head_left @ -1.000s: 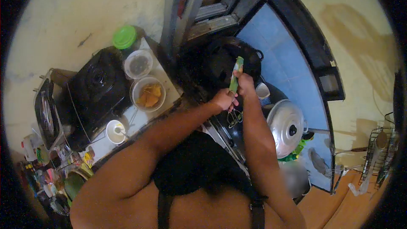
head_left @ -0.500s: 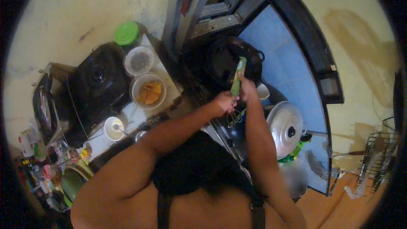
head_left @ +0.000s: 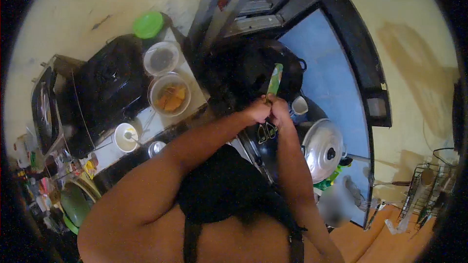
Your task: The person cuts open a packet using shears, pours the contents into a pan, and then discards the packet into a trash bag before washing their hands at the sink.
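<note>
Both of my hands meet over the stove, close together at the lower end of a long green packet (head_left: 275,81). My left hand (head_left: 259,111) is closed around that end. Beside it, my right hand (head_left: 279,110) is closed too, its fingers pressed up against the left. The packet points away from me, its top over a large dark wok (head_left: 292,75). Just below my hands hang scissors (head_left: 266,133) with their handle loops downward; the blades are hidden, and I cannot tell which hand holds them.
A white cup (head_left: 299,105) and a lidded silver pot (head_left: 322,151) stand to the right. On the left counter are a bowl with orange pieces (head_left: 170,98), a tub of dark contents (head_left: 161,59), a green lid (head_left: 148,25), a white cup with a spoon (head_left: 126,138) and a black stove (head_left: 109,75).
My right hand has slid down the packet to meet my left, so more of the packet shows above. The scissors now hang straighter below my hands. The view has shifted slightly.
</note>
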The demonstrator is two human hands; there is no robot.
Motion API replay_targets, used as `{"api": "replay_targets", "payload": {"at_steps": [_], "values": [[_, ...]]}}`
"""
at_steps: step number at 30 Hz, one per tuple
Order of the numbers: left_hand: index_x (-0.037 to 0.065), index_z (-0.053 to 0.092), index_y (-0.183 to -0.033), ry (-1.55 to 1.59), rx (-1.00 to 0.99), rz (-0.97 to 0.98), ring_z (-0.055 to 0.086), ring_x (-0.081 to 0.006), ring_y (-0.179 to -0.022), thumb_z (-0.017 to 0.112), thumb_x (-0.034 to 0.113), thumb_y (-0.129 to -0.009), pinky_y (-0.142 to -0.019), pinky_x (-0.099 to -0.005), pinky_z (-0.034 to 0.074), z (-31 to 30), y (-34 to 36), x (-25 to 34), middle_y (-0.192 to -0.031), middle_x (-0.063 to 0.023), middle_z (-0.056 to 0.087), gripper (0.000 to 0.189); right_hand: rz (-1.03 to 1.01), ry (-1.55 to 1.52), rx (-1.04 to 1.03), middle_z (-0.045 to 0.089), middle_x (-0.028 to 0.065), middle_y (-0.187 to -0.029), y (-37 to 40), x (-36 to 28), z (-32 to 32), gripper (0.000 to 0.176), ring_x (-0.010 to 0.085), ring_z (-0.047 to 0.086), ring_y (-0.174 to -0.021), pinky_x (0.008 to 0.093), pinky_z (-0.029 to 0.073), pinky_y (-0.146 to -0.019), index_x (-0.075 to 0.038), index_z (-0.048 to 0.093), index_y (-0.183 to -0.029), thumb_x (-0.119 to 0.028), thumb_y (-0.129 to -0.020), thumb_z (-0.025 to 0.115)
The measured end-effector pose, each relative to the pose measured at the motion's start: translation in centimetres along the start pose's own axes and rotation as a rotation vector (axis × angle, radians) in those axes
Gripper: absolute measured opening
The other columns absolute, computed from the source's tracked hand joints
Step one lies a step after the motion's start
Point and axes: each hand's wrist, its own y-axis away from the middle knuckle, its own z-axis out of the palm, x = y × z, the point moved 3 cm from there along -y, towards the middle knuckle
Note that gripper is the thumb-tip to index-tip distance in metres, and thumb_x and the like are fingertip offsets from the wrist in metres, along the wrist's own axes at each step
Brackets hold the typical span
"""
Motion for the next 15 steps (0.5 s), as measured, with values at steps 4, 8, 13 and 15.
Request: {"api": "replay_targets", "payload": {"at_steps": [4, 8, 13, 15], "values": [[0.002, 0.053, -0.099, 0.018, 0.214, -0.359, 0.056, -0.0279, -0.082, 0.049, 0.022, -0.078, -0.069, -0.0382, 0.045, -0.1, 1.5, 6.2, -0.091, -0.0157, 0.057, 0.029, 0.001, 0.049, -0.075, 0.058, 0.0112, -0.077, -0.2, -1.0, 0.7, 0.022, 0.0212, 0.057, -0.066, 0.0343, 0.048, -0.059, 0.0, 0.053, -0.091, -0.018, -0.087, 0.042], [0.004, 0.052, -0.1, 0.056, 0.181, -0.412, 0.056, -0.0277, -0.084, 0.049, 0.023, -0.079, -0.072, -0.0377, 0.043, 0.1, 2.1, 6.4, -0.089, -0.0163, 0.057, 0.029, -0.004, 0.093, -0.062, 0.058, 0.0116, -0.077, -0.1, -2.5, 1.2, 0.022, 0.0198, 0.056, -0.064, 0.0321, 0.048, -0.056, 0.0, 0.052, -0.088, -0.02, -0.087, 0.042], [0.001, 0.05, -0.096, -0.034, 0.122, -0.389, 0.055, -0.0295, -0.081, 0.046, 0.021, -0.081, -0.069, -0.0372, 0.042, 2.3, 2.9, 5.0, -0.084, -0.0175, 0.057, 0.025, -0.023, 0.146, 0.006, 0.059, 0.0111, -0.075, -2.9, -2.8, -0.6, 0.024, 0.0189, 0.057, -0.06, 0.0307, 0.047, -0.051, 0.0, 0.053, -0.088, -0.022, -0.087, 0.043], [0.004, 0.05, -0.092, -0.028, 0.165, -0.329, 0.049, -0.0217, -0.064, 0.044, 0.019, -0.083, -0.055, -0.0353, 0.039, 2.7, 3.2, 5.4, -0.07, -0.01, 0.051, 0.018, -0.087, 0.22, -0.007, 0.059, 0.0106, -0.072, -3.6, -3.5, -1.1, 0.025, 0.0188, 0.056, -0.056, 0.0305, 0.047, -0.049, 0.0, 0.054, -0.086, -0.023, -0.086, 0.045]]}}
